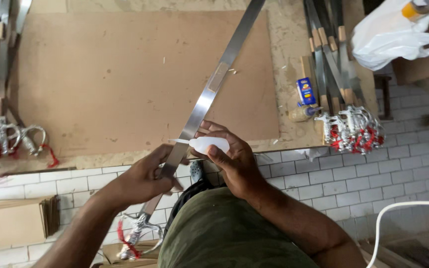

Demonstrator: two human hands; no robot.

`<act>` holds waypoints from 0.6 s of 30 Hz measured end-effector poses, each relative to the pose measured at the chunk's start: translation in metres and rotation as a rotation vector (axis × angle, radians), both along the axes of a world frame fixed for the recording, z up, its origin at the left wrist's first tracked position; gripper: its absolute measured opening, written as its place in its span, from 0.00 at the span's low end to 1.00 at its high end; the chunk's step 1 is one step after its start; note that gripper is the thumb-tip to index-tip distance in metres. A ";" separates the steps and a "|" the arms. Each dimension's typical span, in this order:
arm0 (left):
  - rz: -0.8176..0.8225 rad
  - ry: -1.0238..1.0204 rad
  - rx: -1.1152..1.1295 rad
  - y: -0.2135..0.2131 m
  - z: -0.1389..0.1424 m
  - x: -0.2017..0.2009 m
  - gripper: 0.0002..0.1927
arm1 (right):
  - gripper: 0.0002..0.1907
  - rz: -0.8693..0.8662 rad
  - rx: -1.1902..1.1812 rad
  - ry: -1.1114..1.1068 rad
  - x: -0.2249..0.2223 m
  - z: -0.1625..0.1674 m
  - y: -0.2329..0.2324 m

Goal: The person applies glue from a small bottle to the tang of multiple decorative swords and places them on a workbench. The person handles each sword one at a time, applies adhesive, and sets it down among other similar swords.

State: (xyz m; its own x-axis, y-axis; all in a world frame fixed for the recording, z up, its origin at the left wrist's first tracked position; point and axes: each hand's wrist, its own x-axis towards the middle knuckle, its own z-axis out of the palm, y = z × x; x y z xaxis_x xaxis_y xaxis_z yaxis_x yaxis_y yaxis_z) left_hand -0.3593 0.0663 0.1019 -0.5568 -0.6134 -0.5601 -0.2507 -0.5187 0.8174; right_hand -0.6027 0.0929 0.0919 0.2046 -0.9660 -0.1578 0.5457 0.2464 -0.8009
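A person is holding a long sword blade and a small squeeze bottle over a workbench.

The left hand (147, 176) is clenching around the lower part of the steel blade (209, 92), just above its ornate silver hilt (137, 235) with red trim, which is hanging below the grip near the person's lap. The blade is running diagonally up and to the right from that hand, across the brown board (125, 74) on the bench. The right hand (232, 159) is grasping a white squeeze bottle (207, 144), its thin nozzle pointing left and touching the blade just above the left hand's fingers. Bundles of finished swords (346, 124) are lying at the right, more hilts (6, 139) at the left.
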 end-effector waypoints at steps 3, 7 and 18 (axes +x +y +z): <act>0.142 -0.034 0.056 -0.013 -0.002 -0.022 0.22 | 0.29 0.052 -0.067 0.018 0.004 -0.006 0.004; 0.264 -0.134 -0.003 -0.032 -0.007 -0.030 0.22 | 0.27 0.000 -0.080 -0.005 -0.013 -0.009 0.012; 0.203 -0.483 -0.434 -0.027 0.047 0.007 0.16 | 0.20 -0.331 -0.245 0.198 -0.119 0.003 0.055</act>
